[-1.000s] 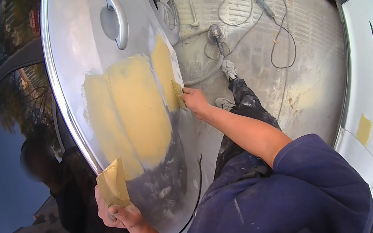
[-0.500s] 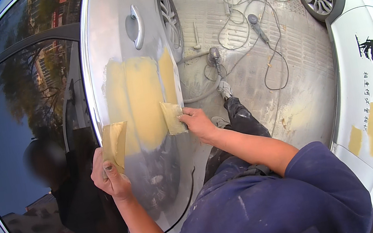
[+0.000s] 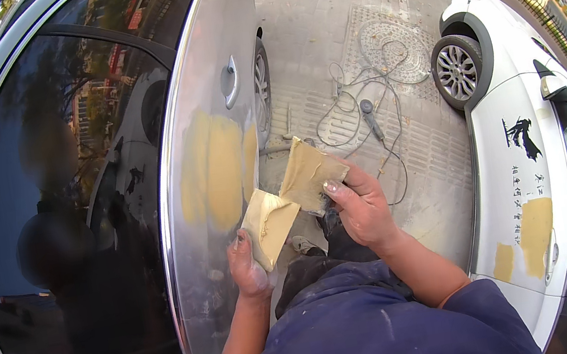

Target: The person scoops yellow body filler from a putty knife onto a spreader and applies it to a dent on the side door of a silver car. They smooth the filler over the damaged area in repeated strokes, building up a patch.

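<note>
My left hand [image 3: 247, 264] is closed on a flat, squarish putty spreader [image 3: 271, 229] carrying a thick ridge of pale yellow filler. A second putty spreader [image 3: 309, 171], also smeared with filler, is pinched between the thumb and fingers of my right hand [image 3: 364, 207]. The two blades meet or overlap at their near edges, in front of my body; I cannot tell whether they press together. To their left stands the silver car door [image 3: 202, 294], with a broad yellow filler patch [image 3: 215, 169] below its handle [image 3: 231, 83].
On the paved ground ahead lie a corded power tool [image 3: 371, 119] and its looping cable [image 3: 402, 151]. A round manhole cover [image 3: 393, 48] is beyond them. At the right stands a white car [image 3: 504, 186] with its own yellow filler patches [image 3: 537, 233].
Both hands have moved right, off the silver door, and come together. The right spreader has left the filler patch and now touches or overlaps the left one. My view has shifted too.
</note>
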A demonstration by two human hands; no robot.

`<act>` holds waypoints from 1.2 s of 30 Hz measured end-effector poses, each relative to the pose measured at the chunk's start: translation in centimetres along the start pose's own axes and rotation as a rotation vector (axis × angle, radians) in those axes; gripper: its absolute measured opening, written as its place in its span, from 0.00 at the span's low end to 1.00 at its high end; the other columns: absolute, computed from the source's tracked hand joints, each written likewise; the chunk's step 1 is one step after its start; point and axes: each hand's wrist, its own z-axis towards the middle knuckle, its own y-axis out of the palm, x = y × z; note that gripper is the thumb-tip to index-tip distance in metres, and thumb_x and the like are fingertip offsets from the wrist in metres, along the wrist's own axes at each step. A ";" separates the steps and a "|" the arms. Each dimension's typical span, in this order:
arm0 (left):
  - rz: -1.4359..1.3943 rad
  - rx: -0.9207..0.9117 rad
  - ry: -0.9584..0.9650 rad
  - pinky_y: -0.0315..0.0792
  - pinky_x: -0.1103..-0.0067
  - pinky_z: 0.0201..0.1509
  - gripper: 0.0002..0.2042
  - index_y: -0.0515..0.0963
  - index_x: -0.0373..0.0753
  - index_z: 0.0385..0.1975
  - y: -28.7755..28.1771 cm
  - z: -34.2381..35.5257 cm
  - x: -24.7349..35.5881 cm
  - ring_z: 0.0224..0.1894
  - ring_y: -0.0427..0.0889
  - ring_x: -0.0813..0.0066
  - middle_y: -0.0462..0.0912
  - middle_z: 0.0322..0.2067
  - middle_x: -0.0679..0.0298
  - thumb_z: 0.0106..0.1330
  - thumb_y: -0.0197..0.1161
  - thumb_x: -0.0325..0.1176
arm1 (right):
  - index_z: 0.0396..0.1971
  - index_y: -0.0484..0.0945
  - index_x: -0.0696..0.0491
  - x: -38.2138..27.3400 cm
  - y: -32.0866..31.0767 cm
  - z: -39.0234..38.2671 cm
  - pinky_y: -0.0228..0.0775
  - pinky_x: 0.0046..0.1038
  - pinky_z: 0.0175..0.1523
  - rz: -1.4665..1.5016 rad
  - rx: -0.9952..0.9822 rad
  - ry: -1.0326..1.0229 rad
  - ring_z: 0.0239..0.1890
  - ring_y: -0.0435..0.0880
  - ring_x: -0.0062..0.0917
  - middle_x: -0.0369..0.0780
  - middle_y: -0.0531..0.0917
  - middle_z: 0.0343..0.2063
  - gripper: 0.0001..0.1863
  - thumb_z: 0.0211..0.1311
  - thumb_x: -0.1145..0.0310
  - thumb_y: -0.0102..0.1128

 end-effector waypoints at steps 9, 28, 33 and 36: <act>-0.070 -0.043 -0.005 0.87 0.62 0.55 0.31 0.77 0.25 0.69 -0.4 0.1 -0.8 0.55 0.92 0.58 0.90 0.57 0.48 0.90 0.53 0.52 | 0.70 0.84 0.57 -0.9 -2.2 -1.9 0.81 0.34 0.66 -0.878 -0.306 -0.258 0.60 0.90 0.39 0.47 0.90 0.59 0.25 0.76 0.83 0.61; 0.739 0.230 0.512 0.80 0.66 0.57 0.26 0.85 0.19 0.55 8.0 -2.9 -13.0 0.49 0.89 0.53 0.91 0.48 0.43 0.88 0.59 0.45 | 0.62 0.85 0.63 2.7 -15.4 0.6 0.79 0.33 0.61 -0.593 -0.289 0.024 0.52 0.91 0.38 0.48 0.90 0.53 0.17 0.78 0.81 0.58; 0.849 0.266 0.509 0.82 0.62 0.57 0.23 0.86 0.21 0.54 7.9 -1.5 -18.5 0.49 0.91 0.44 0.91 0.47 0.41 0.87 0.61 0.42 | 0.62 0.85 0.63 6.3 -19.6 0.6 0.79 0.33 0.62 -0.586 -0.292 0.111 0.53 0.90 0.38 0.49 0.90 0.53 0.18 0.77 0.82 0.58; 0.855 0.209 0.461 0.82 0.60 0.58 0.22 0.86 0.21 0.55 5.9 0.6 -21.5 0.49 0.91 0.41 0.92 0.47 0.41 0.86 0.62 0.40 | 0.62 0.85 0.63 10.3 -21.4 1.5 0.78 0.33 0.62 -0.626 -0.325 0.045 0.54 0.90 0.37 0.49 0.90 0.53 0.18 0.76 0.83 0.58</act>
